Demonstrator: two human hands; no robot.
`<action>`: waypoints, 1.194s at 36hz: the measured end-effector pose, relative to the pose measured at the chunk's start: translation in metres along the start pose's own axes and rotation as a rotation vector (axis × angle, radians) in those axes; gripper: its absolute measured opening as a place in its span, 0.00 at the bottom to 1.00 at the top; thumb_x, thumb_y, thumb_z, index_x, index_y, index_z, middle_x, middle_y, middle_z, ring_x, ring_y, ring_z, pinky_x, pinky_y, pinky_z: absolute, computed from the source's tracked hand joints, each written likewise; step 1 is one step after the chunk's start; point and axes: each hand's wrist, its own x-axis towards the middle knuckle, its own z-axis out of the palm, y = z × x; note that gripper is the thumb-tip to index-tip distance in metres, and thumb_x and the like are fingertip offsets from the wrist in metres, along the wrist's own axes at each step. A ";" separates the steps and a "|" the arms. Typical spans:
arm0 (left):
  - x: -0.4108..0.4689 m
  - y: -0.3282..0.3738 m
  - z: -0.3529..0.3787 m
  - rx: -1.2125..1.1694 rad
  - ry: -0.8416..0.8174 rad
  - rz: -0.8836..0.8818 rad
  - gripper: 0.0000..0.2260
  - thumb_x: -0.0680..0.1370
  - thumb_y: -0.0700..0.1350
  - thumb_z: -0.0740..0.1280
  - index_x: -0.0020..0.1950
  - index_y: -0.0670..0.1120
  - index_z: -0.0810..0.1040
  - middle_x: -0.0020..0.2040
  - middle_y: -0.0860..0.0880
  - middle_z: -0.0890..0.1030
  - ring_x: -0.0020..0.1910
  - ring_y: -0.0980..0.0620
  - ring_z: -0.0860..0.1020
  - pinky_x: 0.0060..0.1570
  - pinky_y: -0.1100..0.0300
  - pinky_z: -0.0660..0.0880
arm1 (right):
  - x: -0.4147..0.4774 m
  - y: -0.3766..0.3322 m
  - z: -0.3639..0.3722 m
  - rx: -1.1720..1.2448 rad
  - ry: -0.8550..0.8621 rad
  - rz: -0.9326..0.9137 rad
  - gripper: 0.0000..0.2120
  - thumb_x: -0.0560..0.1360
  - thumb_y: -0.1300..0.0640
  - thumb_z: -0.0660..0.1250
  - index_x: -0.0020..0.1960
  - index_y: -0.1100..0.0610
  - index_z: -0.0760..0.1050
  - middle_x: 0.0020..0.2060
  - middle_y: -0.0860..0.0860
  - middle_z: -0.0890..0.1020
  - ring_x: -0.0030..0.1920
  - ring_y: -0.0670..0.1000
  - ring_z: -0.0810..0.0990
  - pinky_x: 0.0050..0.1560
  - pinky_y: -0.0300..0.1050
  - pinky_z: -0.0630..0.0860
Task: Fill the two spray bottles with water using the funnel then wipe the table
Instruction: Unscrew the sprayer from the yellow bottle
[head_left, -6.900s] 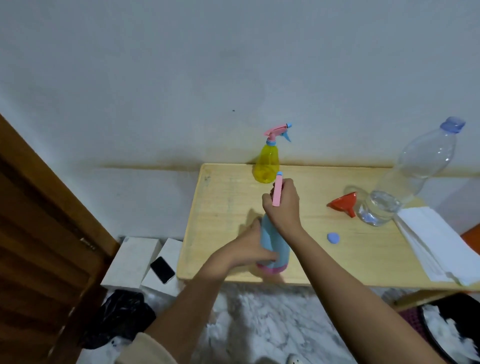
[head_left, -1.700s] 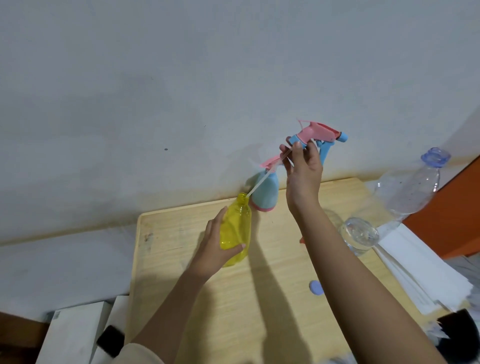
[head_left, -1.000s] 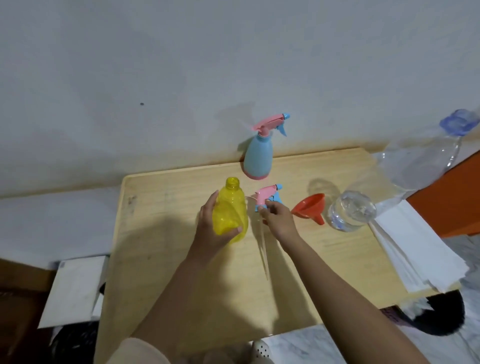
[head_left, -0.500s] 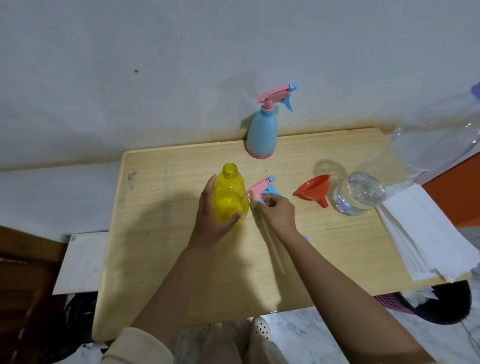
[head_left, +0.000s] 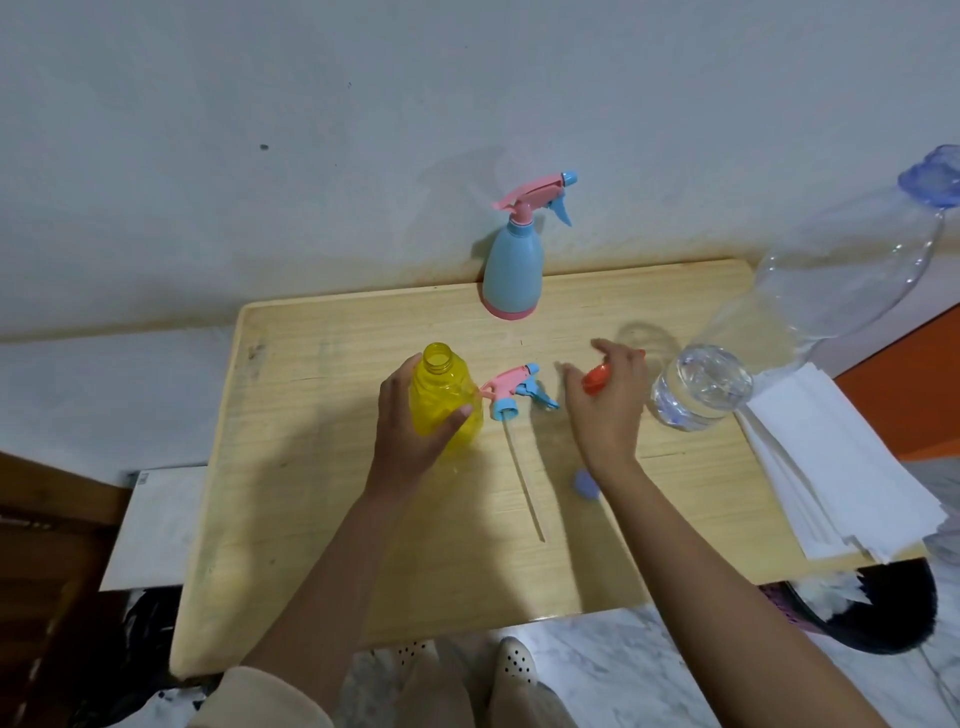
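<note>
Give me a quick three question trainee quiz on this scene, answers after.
1. True or false: the yellow bottle has its spray head screwed on.
2. Which hand grips the yellow bottle?
3. The blue spray bottle is: A upright at the table's far edge. B on the floor. C lying on its side.
Key: 1 false, it lies on the table. 2 the left hand. 3 A.

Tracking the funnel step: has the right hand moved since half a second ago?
Yes. The right hand left the spray head and went right to the funnel, nearer the water bottle.
</note>
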 end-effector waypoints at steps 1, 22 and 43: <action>-0.001 0.000 0.000 -0.005 0.001 -0.003 0.37 0.66 0.62 0.69 0.71 0.48 0.64 0.64 0.52 0.66 0.63 0.58 0.66 0.59 0.65 0.68 | 0.005 0.003 -0.005 -0.043 0.039 -0.010 0.20 0.73 0.59 0.69 0.62 0.61 0.71 0.59 0.55 0.72 0.59 0.51 0.69 0.53 0.24 0.61; -0.011 0.005 0.007 -0.005 0.046 0.012 0.33 0.75 0.48 0.69 0.73 0.58 0.53 0.69 0.53 0.64 0.65 0.59 0.63 0.60 0.59 0.66 | 0.023 0.030 -0.017 -0.008 -0.177 0.221 0.46 0.63 0.50 0.78 0.73 0.57 0.56 0.66 0.54 0.69 0.65 0.55 0.69 0.55 0.44 0.69; -0.007 -0.001 0.010 -0.047 0.058 -0.027 0.34 0.69 0.59 0.65 0.72 0.54 0.60 0.65 0.51 0.69 0.63 0.62 0.66 0.60 0.73 0.61 | -0.024 -0.107 0.008 0.568 -0.530 -0.076 0.41 0.60 0.55 0.80 0.68 0.50 0.64 0.62 0.47 0.71 0.64 0.48 0.73 0.54 0.36 0.77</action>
